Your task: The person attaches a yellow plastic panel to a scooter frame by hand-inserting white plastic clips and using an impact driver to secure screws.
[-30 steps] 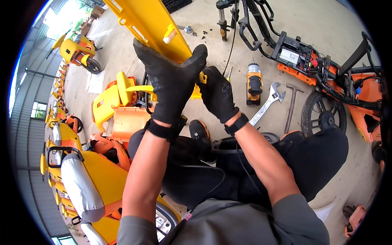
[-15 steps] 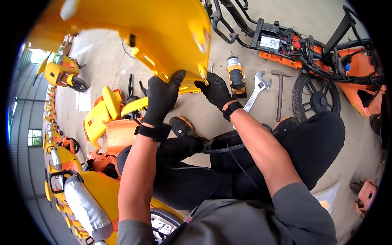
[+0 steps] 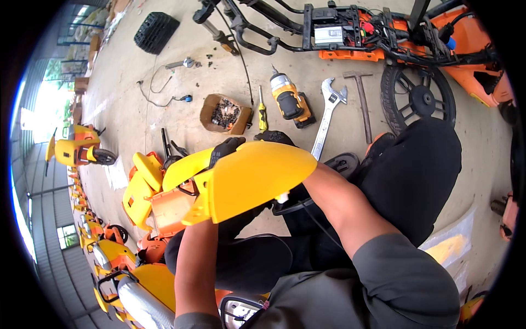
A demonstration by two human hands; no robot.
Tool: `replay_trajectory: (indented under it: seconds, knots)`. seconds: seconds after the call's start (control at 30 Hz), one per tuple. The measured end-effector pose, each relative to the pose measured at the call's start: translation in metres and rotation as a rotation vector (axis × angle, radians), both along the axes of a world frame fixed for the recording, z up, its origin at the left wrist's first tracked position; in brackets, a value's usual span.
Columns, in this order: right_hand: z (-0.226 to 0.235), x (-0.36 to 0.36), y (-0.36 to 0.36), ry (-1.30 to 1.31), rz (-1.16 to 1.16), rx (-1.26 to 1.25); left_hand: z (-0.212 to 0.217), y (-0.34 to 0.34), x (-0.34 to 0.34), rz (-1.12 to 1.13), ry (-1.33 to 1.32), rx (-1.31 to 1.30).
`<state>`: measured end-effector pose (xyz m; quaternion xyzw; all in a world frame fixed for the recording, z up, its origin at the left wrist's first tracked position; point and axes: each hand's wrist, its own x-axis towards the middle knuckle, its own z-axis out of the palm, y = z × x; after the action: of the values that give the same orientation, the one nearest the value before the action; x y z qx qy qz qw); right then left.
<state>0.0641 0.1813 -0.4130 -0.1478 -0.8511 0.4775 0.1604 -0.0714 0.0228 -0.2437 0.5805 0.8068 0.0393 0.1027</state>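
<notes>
A curved yellow plastic panel [image 3: 257, 175], smooth and fender-like, lies across both my hands above my lap. In its black glove, my left hand [image 3: 226, 149] has its fingers closed over the panel's far left edge. My right hand [image 3: 275, 138], also gloved, grips the far edge near the middle; the panel hides its palm and most of its fingers. Another rounded yellow piece [image 3: 183, 169] shows just left of my left hand. Beyond my right hand, a yellow-and-black screwdriver [image 3: 262, 116] lies on the floor, with a cordless power drill [image 3: 290, 101] beside it.
An adjustable wrench [image 3: 327, 118] and hammer [image 3: 361, 104] lie right of the drill. A cardboard box [image 3: 208, 114] holds small fasteners. At right stands a stripped scooter frame [image 3: 350, 35] with its wheel [image 3: 421, 98]. Orange and yellow body panels [image 3: 138, 200] pile at left.
The yellow panel has come down toward my lap and turned over in my hands. The cardboard box and the screwdriver, hidden before, now show beyond it.
</notes>
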Motion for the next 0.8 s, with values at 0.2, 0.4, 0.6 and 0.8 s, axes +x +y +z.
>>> replay_trajectory:
  seconds: [0.2, 0.4, 0.6, 0.8]
  knots:
    - [0.001, 0.0, -0.001, 0.11, -0.091, -0.462, 0.042, 0.061, 0.048, 0.015, -0.248, 0.061]
    - [0.005, -0.003, 0.012, 0.122, -0.08, -0.528, 0.039, 0.074, 0.033, 0.032, -0.236, 0.001]
    - [0.003, 0.031, 0.035, 0.138, -0.174, -0.603, 0.021, 0.091, 0.018, 0.021, -0.182, 0.043]
    - [0.007, 0.04, 0.055, 0.183, -0.269, -0.685, 0.026, 0.091, 0.016, 0.007, -0.16, 0.089]
